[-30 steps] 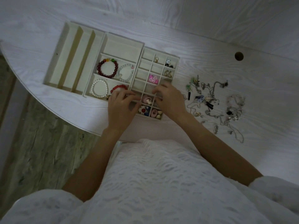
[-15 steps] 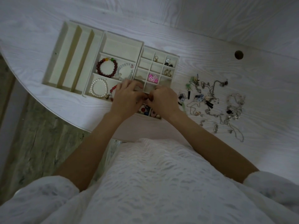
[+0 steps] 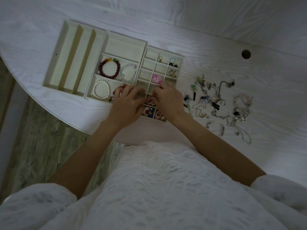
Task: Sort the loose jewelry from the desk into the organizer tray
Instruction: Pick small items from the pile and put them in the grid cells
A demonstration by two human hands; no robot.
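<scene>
Cream organizer tray sits at our left on the bench, bracelets filed in its wide bins. Our left hand and right hand meet over the small-cell grid, fingers curled, likely seating a tiny piece; whether either pinches anything we cannot tell. Loose jewelry waits tangled to the right, and our right wrist lies between it and the grid.

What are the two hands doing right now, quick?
Left hand: over the organizer tray, fingers curled; holding anything cannot be told.
Right hand: same, cannot be told.
</scene>
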